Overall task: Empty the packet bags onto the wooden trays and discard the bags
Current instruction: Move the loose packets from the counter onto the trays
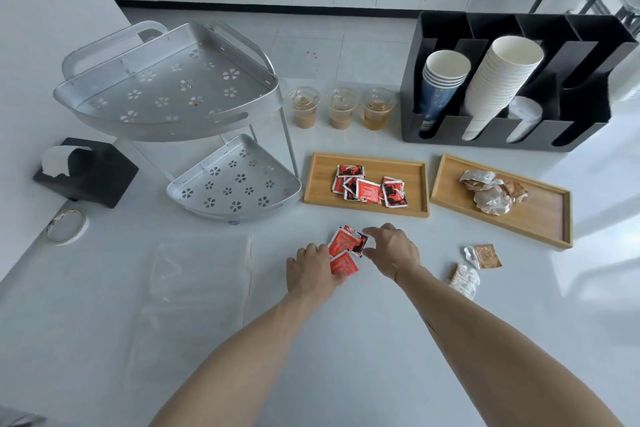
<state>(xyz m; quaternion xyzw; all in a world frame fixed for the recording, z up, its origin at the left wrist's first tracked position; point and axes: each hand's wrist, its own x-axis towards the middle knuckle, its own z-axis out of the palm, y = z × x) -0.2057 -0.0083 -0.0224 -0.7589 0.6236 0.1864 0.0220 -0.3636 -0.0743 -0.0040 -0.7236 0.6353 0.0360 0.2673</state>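
Observation:
Several red packets (344, 248) lie in a small heap on the white table in front of the left wooden tray (320, 184). My left hand (310, 269) presses against the heap's left side, fingers curled round the lower packets. My right hand (393, 248) reaches from the right, thumb and fingers pinching the heap's upper right edge. More red packets (369, 187) lie on the left tray. The right wooden tray (547, 215) holds several pale brown packets (493, 192). Two brown packets (483, 256) lie loose on the table right of my right arm. A flat clear plastic bag (194, 274) lies left of my hands.
A two-tier metal corner rack (173, 114) stands at the back left, with a black tissue holder (93, 173) and a tape roll (67, 227) beside it. Three lidded plastic cups (341, 109) stand behind the trays. A black cup organiser (512, 83) with paper cups is at the back right.

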